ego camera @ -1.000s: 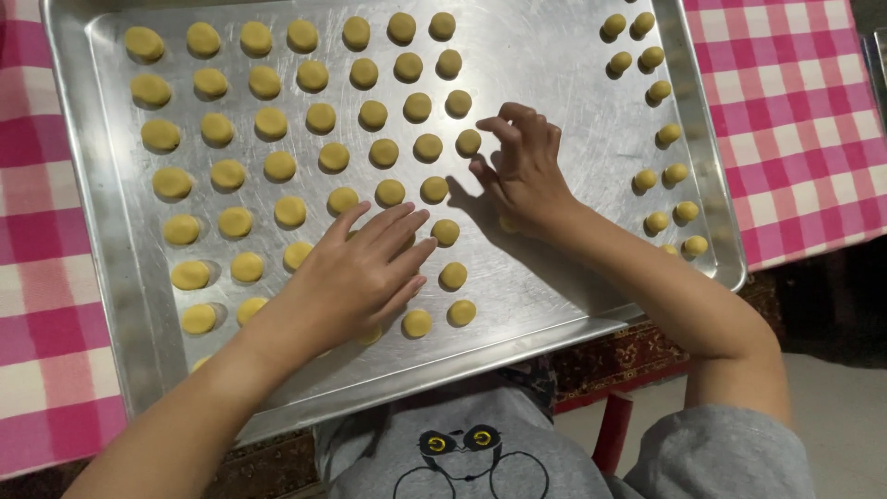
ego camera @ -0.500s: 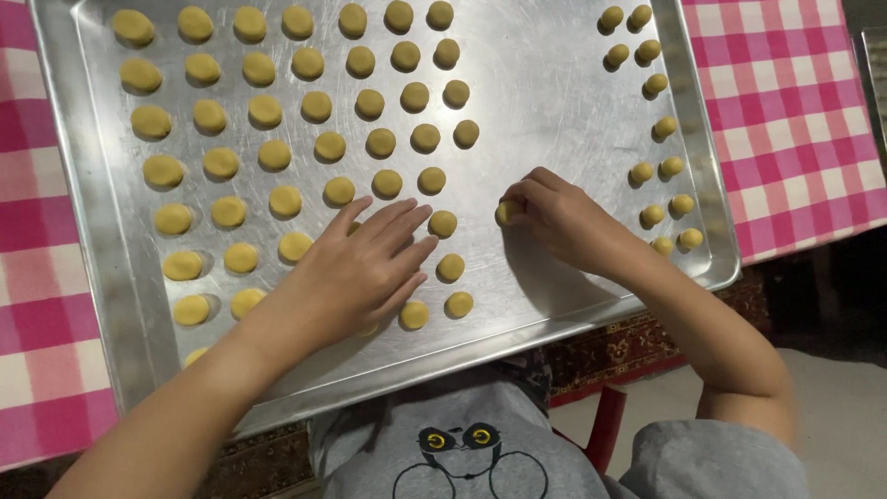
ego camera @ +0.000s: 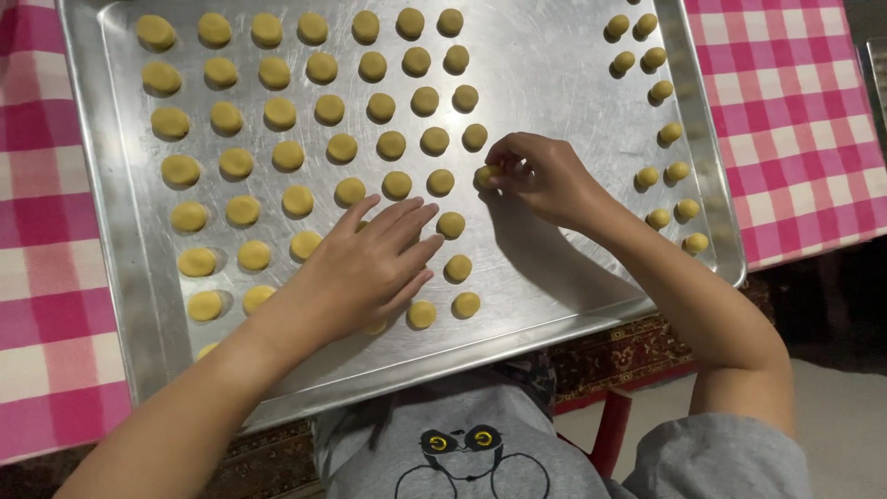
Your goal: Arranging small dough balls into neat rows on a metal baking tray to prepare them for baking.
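Clearly the right hand (ego camera: 545,176) is the one at work: its fingers (ego camera: 508,166) are pinched together on a small yellow dough ball (ego camera: 484,175), which sits at the fingertips' left end, just right of centre in the frame. That ball touches or nearly touches the metal baking tray (ego camera: 554,55), level with the end of a row of flattened dough rounds (ego camera: 397,185) that slants down toward the left of the frame. The nearest round (ego camera: 441,181) lies just beside the ball on its left, so the held piece is on the row's open right end, with bare tray beyond it.

The left hand (ego camera: 365,268) lies flat on the tray at lower centre, fingers straight and slightly spread, clamped on nothing; it covers a few rounds and is farther from the ball than the right hand. A curved line of smaller dough balls (ego camera: 661,92) runs down the tray's right side, well apart from both hands. The tray rests on a bench covered by a pink-and-white checked cloth (ego camera: 795,111).
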